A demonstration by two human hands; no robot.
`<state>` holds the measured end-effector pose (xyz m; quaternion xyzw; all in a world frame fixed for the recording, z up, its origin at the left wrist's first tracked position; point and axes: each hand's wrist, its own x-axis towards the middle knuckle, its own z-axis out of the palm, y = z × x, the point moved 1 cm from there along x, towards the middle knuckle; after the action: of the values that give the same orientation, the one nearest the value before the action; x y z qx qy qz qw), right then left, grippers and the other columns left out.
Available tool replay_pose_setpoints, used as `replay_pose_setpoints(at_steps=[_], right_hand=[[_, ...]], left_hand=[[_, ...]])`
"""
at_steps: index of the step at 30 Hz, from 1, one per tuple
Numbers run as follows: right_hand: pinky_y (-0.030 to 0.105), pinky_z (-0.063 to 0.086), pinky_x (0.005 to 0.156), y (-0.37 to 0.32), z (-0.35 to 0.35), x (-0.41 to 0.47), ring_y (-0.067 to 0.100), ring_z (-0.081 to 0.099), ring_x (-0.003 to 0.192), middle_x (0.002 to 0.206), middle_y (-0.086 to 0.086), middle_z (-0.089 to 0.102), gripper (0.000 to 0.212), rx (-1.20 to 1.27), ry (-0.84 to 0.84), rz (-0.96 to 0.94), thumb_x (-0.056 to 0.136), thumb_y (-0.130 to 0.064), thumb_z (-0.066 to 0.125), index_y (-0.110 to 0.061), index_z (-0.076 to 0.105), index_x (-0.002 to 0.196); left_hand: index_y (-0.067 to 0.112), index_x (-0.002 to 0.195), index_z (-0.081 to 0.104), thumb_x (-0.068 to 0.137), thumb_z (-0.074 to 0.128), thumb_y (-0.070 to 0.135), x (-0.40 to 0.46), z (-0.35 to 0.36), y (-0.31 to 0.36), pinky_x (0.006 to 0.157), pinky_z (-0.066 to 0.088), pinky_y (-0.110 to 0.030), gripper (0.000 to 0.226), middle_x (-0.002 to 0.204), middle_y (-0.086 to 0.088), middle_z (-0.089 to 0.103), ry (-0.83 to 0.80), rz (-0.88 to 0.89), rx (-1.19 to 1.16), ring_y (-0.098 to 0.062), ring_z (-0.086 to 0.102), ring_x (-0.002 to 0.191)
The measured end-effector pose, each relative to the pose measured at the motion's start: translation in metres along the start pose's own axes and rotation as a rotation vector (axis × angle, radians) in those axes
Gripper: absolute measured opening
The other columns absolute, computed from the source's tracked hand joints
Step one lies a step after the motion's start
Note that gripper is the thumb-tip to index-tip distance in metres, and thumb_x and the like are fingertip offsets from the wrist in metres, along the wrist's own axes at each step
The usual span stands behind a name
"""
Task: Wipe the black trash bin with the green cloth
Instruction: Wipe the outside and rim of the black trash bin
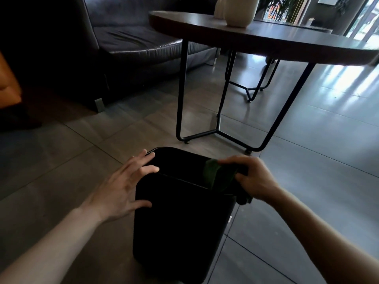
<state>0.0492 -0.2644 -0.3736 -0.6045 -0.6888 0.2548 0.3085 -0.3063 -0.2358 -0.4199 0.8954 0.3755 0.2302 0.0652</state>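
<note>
The black trash bin (180, 226) stands upright on the tiled floor, low in the middle of the view, its top open. My left hand (121, 183) lies with spread fingers against the bin's left rim and side, steadying it. My right hand (252, 179) is closed on the green cloth (215, 177), which is draped over the bin's right rim. Part of the cloth hangs inside the bin and part hangs outside under my hand.
A round dark table (266, 35) on thin black metal legs (181, 95) stands just behind the bin, with pale vases (240, 11) on top. A dark leather sofa (123, 44) fills the back left. An orange cushion (8, 83) shows at the left edge.
</note>
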Motion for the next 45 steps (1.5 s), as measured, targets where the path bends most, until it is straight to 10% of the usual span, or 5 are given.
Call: replay_pose_setpoints(at_steps=[7,14,27,39,45], right_hand=[[0.047,0.06,0.076,-0.011,0.036,-0.024,0.015,0.068,0.093,0.1,-0.016,0.069,0.048,0.143,0.184,-0.078,0.089,0.006,0.05,-0.029,0.077,0.109],[0.038,0.054,0.069,-0.047,0.068,-0.018,0.009,0.067,0.079,0.091,-0.016,0.072,0.035,-0.055,0.424,-0.141,0.081,-0.027,0.044,-0.031,0.076,0.096],[0.043,0.052,0.057,-0.089,0.098,-0.018,0.026,0.066,0.065,0.08,-0.004,0.071,0.032,-0.067,0.492,-0.209,0.083,-0.031,0.045,-0.019,0.074,0.089],[0.039,0.048,0.056,-0.13,0.084,-0.013,0.034,0.064,0.07,0.091,-0.002,0.065,0.021,-0.344,0.472,-0.149,0.09,-0.035,0.048,-0.022,0.063,0.097],[0.027,0.05,0.064,-0.109,0.048,-0.018,0.015,0.057,0.086,0.11,0.006,0.058,0.034,-0.105,0.777,-0.445,0.092,-0.011,0.047,-0.01,0.06,0.124]], left_hand=[[0.037,0.144,0.034,0.071,0.088,0.046,-0.006,-0.015,-0.015,0.111,0.039,-0.04,0.091,0.171,0.016,0.006,-0.065,-0.084,0.044,-0.011,0.01,0.158],[0.04,0.156,0.022,0.077,0.081,0.055,-0.013,-0.017,-0.016,0.129,-0.001,-0.041,0.1,0.172,0.004,-0.011,-0.083,-0.157,0.14,-0.013,-0.01,0.159],[0.011,0.151,0.046,0.089,0.068,0.06,-0.002,0.014,0.087,0.121,0.033,-0.05,0.082,0.161,0.0,0.042,0.301,-0.052,0.02,-0.016,0.034,0.152],[0.013,0.155,0.035,0.094,0.057,0.045,0.001,0.008,0.086,0.116,0.038,-0.045,0.073,0.161,-0.002,0.039,0.355,-0.118,-0.216,-0.018,0.037,0.15],[0.028,0.156,0.034,0.099,0.055,0.044,0.003,0.006,0.063,0.121,0.033,-0.046,0.063,0.165,0.003,0.029,0.331,-0.107,-0.278,-0.019,0.027,0.154]])
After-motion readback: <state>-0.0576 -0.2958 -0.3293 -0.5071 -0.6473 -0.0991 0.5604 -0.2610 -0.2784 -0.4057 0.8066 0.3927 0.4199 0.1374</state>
